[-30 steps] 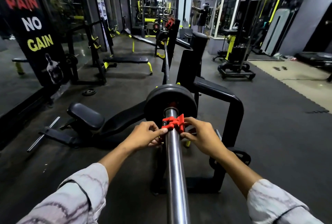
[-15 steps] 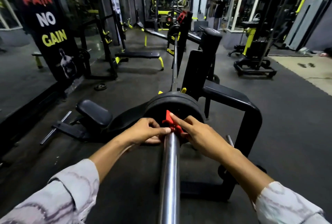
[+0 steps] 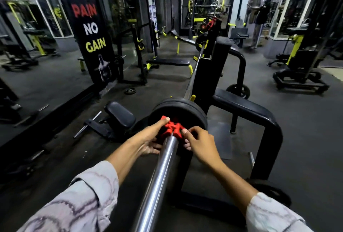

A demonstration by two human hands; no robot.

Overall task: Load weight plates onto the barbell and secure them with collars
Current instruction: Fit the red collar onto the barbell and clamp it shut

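Dark rubber gym floor (image 3: pixel 306 129) spreads wide to the right, with racks and a flat bench (image 3: pixel 168 62) further back. On the chrome barbell (image 3: pixel 161 172) sits a red collar (image 3: pixel 171 129), pressed against the black weight plates (image 3: pixel 183 109) on the sleeve. Left hand (image 3: pixel 148 138) pinches the collar's left lever with thumb on top; right hand (image 3: pixel 199 144) holds its right side with curled fingers. Both hands hide the collar's clasp. A black rack frame (image 3: pixel 259 116) crowds the plates' right edge.
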